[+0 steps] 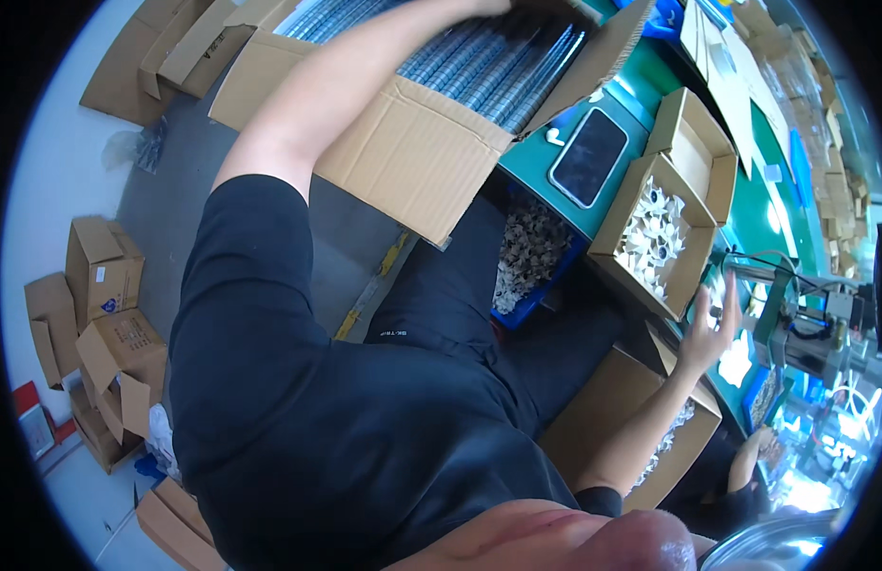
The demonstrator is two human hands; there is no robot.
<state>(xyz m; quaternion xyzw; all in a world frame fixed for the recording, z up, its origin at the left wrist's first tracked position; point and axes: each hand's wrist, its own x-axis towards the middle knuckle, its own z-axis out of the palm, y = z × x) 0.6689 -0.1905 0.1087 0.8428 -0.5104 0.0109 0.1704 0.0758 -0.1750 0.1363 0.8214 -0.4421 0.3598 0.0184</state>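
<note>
My left arm stretches across a large open cardboard box (403, 143) packed with rows of stacked blue-grey plastic trays (488, 71). My left hand (488, 8) is at the top edge of the view by the box's far side; its fingers are hidden. To the right, my right hand (712, 328) is raised beside the bench, thumb and fingers curled around a small pale part (715, 290) that is blurred. Close to that hand is a shallow cardboard box (650, 238) of small white plastic parts (655, 233).
A phone (588, 157) and a white earbud (554, 137) lie on the green bench (526, 176). Below are a blue bin (505, 309) of parts and another carton (593, 409). A machine (822, 333) and another person's hand (750, 457) are at right. Empty cartons (117, 333) stand at left.
</note>
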